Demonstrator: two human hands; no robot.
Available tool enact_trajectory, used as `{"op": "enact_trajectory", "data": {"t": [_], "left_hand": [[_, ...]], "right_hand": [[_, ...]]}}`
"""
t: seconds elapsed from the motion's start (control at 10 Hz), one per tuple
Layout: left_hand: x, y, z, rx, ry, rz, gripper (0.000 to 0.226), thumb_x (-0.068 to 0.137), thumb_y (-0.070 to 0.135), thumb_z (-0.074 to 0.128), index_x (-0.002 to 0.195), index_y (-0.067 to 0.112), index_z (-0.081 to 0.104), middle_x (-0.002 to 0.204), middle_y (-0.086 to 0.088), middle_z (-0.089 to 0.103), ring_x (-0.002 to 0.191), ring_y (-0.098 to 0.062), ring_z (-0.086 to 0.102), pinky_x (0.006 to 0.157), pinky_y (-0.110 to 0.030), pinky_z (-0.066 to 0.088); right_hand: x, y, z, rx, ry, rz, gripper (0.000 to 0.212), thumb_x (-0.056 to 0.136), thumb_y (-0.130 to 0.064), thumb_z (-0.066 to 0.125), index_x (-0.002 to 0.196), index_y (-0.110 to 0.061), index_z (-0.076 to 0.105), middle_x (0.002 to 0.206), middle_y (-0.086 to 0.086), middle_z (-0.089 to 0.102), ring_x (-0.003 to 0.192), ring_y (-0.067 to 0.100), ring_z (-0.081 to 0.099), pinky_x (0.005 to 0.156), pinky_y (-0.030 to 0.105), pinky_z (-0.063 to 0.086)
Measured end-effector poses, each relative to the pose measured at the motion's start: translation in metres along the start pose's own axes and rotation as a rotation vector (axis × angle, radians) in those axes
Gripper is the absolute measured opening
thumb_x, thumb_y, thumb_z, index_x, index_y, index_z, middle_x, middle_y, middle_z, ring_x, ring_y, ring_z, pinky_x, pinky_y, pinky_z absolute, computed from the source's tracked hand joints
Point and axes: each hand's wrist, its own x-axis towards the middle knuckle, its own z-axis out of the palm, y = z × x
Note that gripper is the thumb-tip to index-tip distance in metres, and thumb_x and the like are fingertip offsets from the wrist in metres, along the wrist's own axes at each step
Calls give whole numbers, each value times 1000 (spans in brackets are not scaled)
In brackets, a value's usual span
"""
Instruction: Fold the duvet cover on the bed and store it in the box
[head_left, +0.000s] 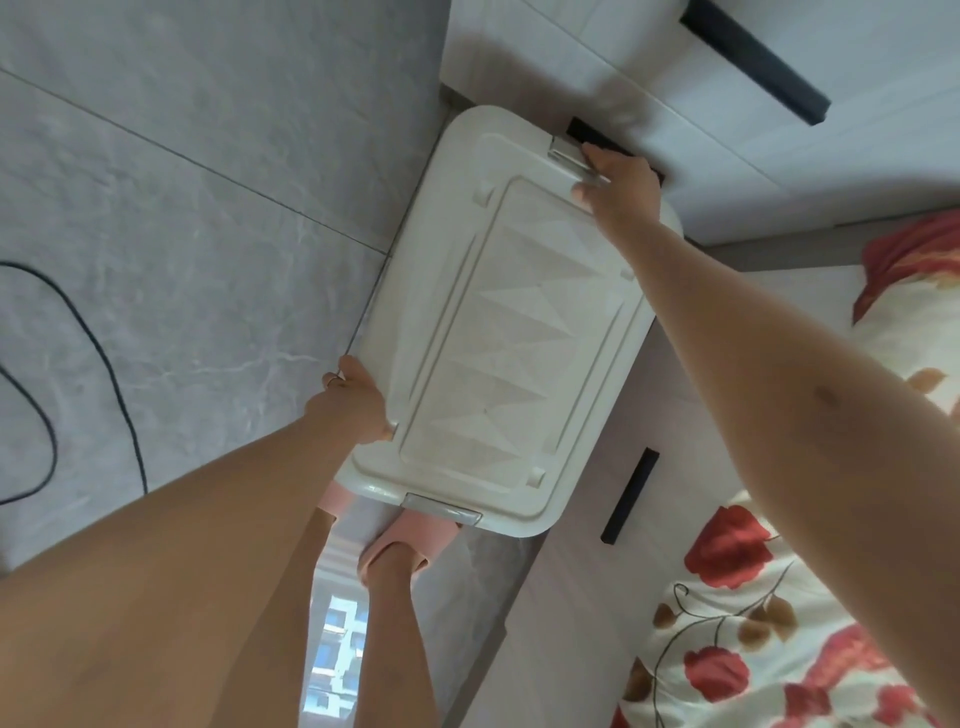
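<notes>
The closed box lid (514, 332) hides whatever lies beneath it. The floral bedding (779, 649) runs off the frame's right edge, and the black cable (102, 358) off the left.

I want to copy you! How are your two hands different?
The left hand grips the long side of the box; the right hand holds the grey clip at its far end. The left hand wears a ring; the right hand shows none. Both touch the box.

Box (511, 332): cream-white, lid embossed with triangles, grey latches (571, 158). Duvet cover (769, 623): cream, red flowers, brown leaves. Floor (182, 182): grey marbled tile; slippers (400, 545): pink.
</notes>
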Motion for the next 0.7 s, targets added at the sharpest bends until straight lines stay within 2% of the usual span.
{"op": "enact_trajectory", "data": {"t": [0.1, 0.2, 0.3, 0.4, 0.5, 0.6, 0.7], "left_hand": [[-2, 0, 0, 30, -5, 14, 112, 86, 44, 64, 139, -10, -19, 146, -30, 14, 130, -35, 35, 101, -39, 39], [-1, 0, 0, 18, 19, 17, 108, 84, 43, 67, 138, -9, -11, 138, -25, 25, 121, -32, 41, 95, -39, 47], [-3, 1, 1, -6, -8, 10, 106, 84, 41, 68, 138, -7, -8, 139, -24, 25, 122, -32, 42, 95, -41, 49], [-5, 2, -4, -2, 4, 16, 110, 85, 40, 66, 139, -8, -16, 144, -26, 20, 126, -34, 39, 97, -41, 47], [-9, 2, -8, -49, 2, 13, 111, 86, 41, 65, 141, -7, -18, 148, -26, 17, 128, -35, 39, 99, -42, 44], [-33, 3, -1, -6, 160, 49, 96, 89, 41, 60, 144, -7, -3, 146, -19, 30, 125, -32, 45, 92, -39, 42], [-68, 4, 1, -25, 380, 225, 80, 96, 33, 51, 148, -1, 0, 154, -19, 16, 139, -31, 27, 102, -43, 36]], "right_hand": [[1, -1, -2, -32, 28, 18, 52, 87, -19, 61, 137, -25, 50, 133, 0, 58, 123, 20, 52, 103, 23, 35], [4, -5, -2, -208, 78, 14, 45, 85, -18, 60, 129, -25, 58, 123, 7, 64, 115, 26, 57, 102, 31, 40], [4, -7, -3, -231, 78, 33, 42, 85, -20, 62, 125, -28, 61, 118, 6, 66, 110, 25, 59, 92, 25, 42], [3, -6, 2, -207, 78, 38, 44, 90, -14, 52, 132, -26, 55, 125, 7, 61, 116, 27, 55, 89, 27, 42], [-16, -7, 12, -233, 14, -37, 57, 95, -2, 37, 149, -15, 28, 155, 8, 27, 140, 27, 28, 108, 33, 32], [-55, -5, 20, -62, -91, -7, 62, 96, 0, 35, 152, -20, 18, 161, -3, 3, 146, 18, 12, 91, 9, 36], [-104, -4, 19, 115, -148, -77, 47, 98, -9, 41, 143, -21, 41, 153, -4, 31, 139, 12, 29, 96, 7, 26]]}}
